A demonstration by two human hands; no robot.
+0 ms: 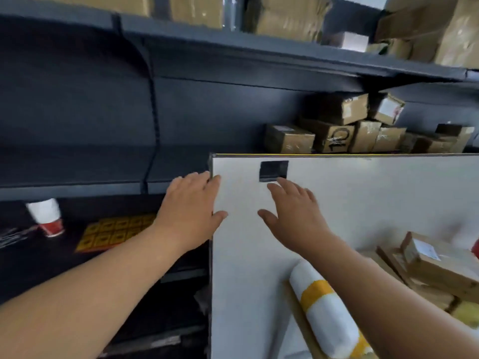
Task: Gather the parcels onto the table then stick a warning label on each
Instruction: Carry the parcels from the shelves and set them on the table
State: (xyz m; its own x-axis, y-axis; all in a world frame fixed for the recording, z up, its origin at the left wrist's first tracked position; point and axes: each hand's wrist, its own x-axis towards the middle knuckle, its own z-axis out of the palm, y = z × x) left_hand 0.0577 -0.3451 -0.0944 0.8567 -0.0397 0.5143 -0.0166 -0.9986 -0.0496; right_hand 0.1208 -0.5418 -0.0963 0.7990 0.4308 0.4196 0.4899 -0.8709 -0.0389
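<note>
Both hands are empty, with fingers straight and spread, and they are held apart. The left hand (191,203) is at the left edge of the white counter (363,198), its thumb tip just over the top. The right hand (293,211) is palm down above the counter, fingertips near a black patch (273,171). Whether either hand touches the surface cannot be told.

A rolled parcel (326,312), white with yellow tape bands, lies on the counter below the right forearm. Its long axis runs diagonally, the far end toward the counter's middle and the near end toward the bottom right. Right of it, a cardboard parcel (438,265) rests on flatter brown packets. Its white label faces up but is too blurred to read.

More stacked parcels (337,125) sit on the grey shelf (77,174) behind the counter. One carries a black marker scrawl that is not legible. On the dark surface lower left lies a label sheet (116,231), a grid of yellow squares with dark symbols and no readable print. A white and red paper cup (48,216) stands well to its left.
</note>
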